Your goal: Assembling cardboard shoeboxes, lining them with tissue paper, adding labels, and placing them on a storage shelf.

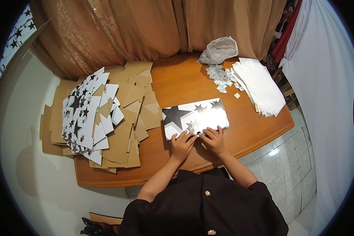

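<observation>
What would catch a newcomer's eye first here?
Probably the white rectangular box with black stars, its near edge touched by the left hand and right hand. Left of it sprawls a heap of brown and star-printed cardboard; behind to the right lie small silvery square packets.

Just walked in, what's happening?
A person has the left hand and right hand at the near edge of a white star-printed box, which looks closed. Brown cardboard and star-printed pieces are piled left; small packets, a plastic bag and white sheets lie beyond, rightward.

The person wears a short-sleeved black top (244, 208) with shiny buttons (207, 193).
</observation>
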`<state>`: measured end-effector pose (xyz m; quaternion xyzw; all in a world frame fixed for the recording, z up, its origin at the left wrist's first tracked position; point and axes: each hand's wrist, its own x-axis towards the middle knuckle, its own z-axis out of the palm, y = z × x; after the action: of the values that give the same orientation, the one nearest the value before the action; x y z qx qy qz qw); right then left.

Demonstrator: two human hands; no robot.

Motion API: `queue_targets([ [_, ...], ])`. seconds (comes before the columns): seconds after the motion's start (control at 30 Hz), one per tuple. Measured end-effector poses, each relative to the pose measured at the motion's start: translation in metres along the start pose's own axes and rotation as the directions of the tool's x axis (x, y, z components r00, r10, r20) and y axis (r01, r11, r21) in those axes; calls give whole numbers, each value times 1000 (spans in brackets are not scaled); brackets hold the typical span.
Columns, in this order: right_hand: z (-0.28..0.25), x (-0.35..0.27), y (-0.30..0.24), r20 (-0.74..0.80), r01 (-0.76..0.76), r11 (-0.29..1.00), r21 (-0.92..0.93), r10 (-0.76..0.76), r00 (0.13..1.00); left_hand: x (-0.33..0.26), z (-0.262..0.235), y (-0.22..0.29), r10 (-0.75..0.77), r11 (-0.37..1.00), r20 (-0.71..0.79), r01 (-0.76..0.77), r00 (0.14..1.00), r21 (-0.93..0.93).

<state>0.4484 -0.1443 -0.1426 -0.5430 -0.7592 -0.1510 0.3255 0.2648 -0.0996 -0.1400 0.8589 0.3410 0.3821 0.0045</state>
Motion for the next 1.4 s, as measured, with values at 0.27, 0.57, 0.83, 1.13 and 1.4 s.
queue_targets([
  [0.27,-5,11,-3,-5,-115,986,119,116,993,10,7,2,-17,1000,-70,17,997,2],
  [0.57,1,21,10,-38,-73,984,160,81,996,25,10,-3,-31,988,-135,10,990,-157],
  [0.83,-13,45,21,208,-139,955,261,85,974,24,5,-9,24,992,-81,-34,996,-121],
  [1.13,-10,89,91,377,-529,843,-101,524,764,21,3,-9,-9,972,-63,-6,998,-235],
  [1.4,-25,48,80,573,-757,637,146,569,590,4,-26,-35,-267,961,-122,254,956,-113],
])
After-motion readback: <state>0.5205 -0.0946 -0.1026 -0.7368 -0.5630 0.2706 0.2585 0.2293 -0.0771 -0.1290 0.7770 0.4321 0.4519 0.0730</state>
